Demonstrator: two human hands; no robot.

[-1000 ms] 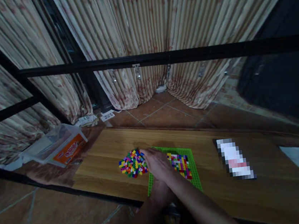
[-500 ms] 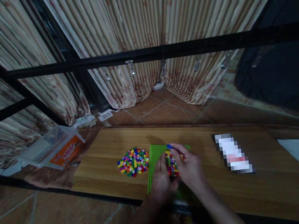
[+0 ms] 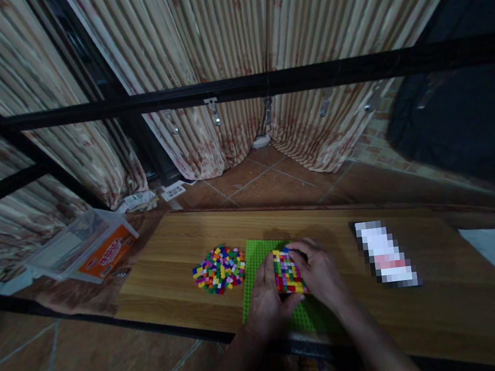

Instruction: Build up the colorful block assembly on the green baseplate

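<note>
Framing brick block (image 3: 286,271) on green baseplate (image 3: 257,248).
Left hand (image 3: 266,299), thumb spread, sits at eight o'clock; right hand (image 3: 322,269) curls at three (grip unclear). Likely light, stiff; hold side edges.

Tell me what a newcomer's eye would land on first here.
Probably the pile of multicoloured loose bricks on the wooden table, just left of the green baseplate. Next, the multicoloured brick block on that baseplate, between the left hand and right hand. Then the orange-labelled clear tub left of the table.
</note>
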